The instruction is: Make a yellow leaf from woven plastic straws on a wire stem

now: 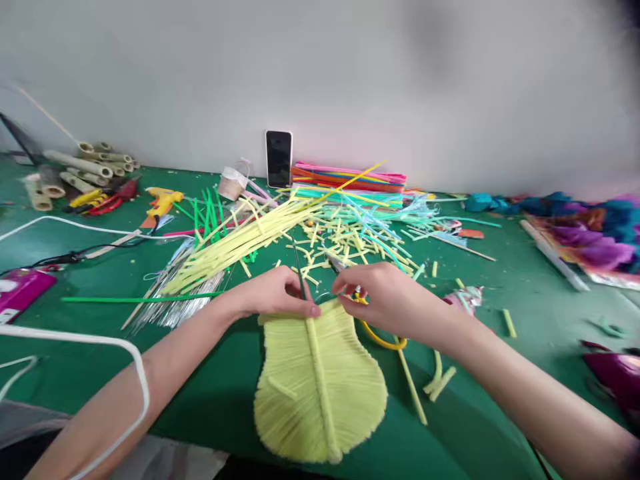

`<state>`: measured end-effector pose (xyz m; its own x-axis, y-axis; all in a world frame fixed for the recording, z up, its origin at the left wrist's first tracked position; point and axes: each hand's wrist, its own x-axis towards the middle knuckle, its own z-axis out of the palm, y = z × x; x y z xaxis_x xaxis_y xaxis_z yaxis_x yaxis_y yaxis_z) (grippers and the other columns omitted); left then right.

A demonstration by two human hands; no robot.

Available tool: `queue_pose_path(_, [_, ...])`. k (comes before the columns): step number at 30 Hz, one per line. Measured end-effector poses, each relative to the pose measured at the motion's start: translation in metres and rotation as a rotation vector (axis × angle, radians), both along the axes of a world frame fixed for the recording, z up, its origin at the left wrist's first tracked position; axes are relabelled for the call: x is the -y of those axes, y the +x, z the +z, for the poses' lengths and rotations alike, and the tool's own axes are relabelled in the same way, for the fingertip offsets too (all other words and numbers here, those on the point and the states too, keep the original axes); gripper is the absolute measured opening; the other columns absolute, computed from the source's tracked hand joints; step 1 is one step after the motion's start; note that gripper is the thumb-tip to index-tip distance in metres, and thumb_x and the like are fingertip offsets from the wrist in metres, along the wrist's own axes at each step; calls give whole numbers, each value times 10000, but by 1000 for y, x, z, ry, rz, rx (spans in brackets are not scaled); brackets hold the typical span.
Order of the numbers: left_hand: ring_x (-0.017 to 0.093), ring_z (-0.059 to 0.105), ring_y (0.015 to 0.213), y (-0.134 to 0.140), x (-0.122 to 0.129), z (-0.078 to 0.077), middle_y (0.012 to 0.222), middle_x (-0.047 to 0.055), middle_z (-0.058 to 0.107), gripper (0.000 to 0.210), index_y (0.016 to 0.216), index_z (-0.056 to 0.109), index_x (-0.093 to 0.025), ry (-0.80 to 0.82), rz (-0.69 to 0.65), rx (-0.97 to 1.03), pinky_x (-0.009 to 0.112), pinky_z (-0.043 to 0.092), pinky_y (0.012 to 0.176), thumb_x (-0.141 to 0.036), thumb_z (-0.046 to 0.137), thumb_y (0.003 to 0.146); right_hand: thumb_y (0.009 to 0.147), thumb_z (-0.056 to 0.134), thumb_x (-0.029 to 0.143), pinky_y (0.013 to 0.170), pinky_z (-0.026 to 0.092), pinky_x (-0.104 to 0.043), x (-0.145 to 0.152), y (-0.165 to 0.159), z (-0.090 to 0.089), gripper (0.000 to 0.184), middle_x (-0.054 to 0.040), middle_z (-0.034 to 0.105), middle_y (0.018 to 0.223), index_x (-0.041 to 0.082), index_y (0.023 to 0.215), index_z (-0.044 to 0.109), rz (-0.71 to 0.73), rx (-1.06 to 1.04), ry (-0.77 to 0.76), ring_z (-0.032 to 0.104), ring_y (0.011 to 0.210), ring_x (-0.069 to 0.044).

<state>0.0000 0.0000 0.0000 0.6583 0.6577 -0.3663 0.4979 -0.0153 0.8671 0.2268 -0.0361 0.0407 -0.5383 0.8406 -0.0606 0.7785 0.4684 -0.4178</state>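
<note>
A pale yellow leaf-shaped piece (pixel 290 407), built of fuzzy pipe cleaners side by side along a thick midrib, lies at the table's front edge. My left hand (pixel 283 293) is closed at its top, thumb and finger pinching the base of a thin dark green stem (pixel 299 263) that points away from me. At the leaf's upper right edge, my right hand (pixel 375 290) has its fingertips pinched together; what they hold is hidden. Beneath that hand runs a tool with a yellow loop handle (pixel 383 339) and metal tips (pixel 335 262); I cannot tell whether the hand grips it.
Yellow pipe cleaners (pixel 240 243) lie heaped behind my hands among cut pieces (pixel 350 240). A phone (pixel 279 159) leans on the wall beside coloured bundles (pixel 350 177). Left are a yellow glue gun (pixel 163 200), bamboo tubes (pixel 90 167) and a white wire frame (pixel 120 343) across my forearm.
</note>
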Motion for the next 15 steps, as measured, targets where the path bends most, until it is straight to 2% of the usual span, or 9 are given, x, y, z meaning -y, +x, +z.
queue_pose_path(4, [127,509,587,-1,0,-1,647,9,661,418,792,768,-146,2,6,1,227,351,526,-546,760,673,801,559,136,692,433,-264,-1,-1,0,159,-24,711,920,208,878,678,23,-16,50,637,769,-167])
queue_pose_path(15, [105,449,545,1,1,3,591,-17,592,410,781,758,-136,-27,16,4,222,312,487,-530,771,665,767,555,58,654,413,-244,0,-2,-2,159,5,672,792,194,785,637,44,-48,47,594,701,-133])
